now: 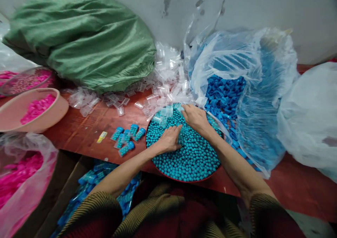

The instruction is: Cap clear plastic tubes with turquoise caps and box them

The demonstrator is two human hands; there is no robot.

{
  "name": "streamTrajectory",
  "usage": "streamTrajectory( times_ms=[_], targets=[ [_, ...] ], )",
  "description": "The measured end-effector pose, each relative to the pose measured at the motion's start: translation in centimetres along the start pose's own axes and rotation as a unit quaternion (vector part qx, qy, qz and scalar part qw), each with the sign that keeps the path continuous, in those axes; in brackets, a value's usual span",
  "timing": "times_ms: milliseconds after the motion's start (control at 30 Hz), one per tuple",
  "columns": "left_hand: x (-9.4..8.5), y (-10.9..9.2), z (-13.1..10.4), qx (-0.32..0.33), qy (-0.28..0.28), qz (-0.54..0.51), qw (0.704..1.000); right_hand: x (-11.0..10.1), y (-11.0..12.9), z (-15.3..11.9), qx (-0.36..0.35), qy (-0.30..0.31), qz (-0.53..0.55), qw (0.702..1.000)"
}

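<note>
With left grip [168, 139] at turquoise beads [189, 166], right grip [196, 118] ahead, fingers bent, dip gently to avoid spills. Cannot tell whether pinching anything.

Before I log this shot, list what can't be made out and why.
All in the head view:
- What the left hand may grip: its own back hides this.
- What the right hand may pinch: too small and blurred.
- Lower layers of blue beads: hidden by the top ones.
- Contents of the green sack: covered by its cloth.
- The pink basin's far side: cut off by the left edge.
</note>
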State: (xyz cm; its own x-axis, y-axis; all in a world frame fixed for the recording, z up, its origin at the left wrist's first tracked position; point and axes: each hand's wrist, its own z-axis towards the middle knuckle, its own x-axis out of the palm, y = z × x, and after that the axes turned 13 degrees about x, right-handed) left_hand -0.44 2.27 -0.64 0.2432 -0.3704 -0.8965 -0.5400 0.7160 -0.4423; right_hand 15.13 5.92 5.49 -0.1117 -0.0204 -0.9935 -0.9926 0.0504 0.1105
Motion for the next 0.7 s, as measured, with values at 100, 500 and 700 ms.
streamTrajectory(
  times_ms=[100, 500, 700],
  targets=[
    [-0.2, 0.3, 0.1, -0.007, 0.022, -0.020, 1.000, 0.6, 1.8, 2.7, -0.013, -0.025, -0.016, 0.999],
    [0.3, 0.3, -0.2, 0.014, -0.026, -0.001, 1.000, 2.4, 0.3, 1.3, -0.066, 0.031, 0.012, 0.997],
    [0.9, 0.8, -0.4, 0.017, -0.091, -0.067, 0.993, 6.0, -2.9, -1.0, -0.016, 0.056, 0.357, 0.932]
  ],
)
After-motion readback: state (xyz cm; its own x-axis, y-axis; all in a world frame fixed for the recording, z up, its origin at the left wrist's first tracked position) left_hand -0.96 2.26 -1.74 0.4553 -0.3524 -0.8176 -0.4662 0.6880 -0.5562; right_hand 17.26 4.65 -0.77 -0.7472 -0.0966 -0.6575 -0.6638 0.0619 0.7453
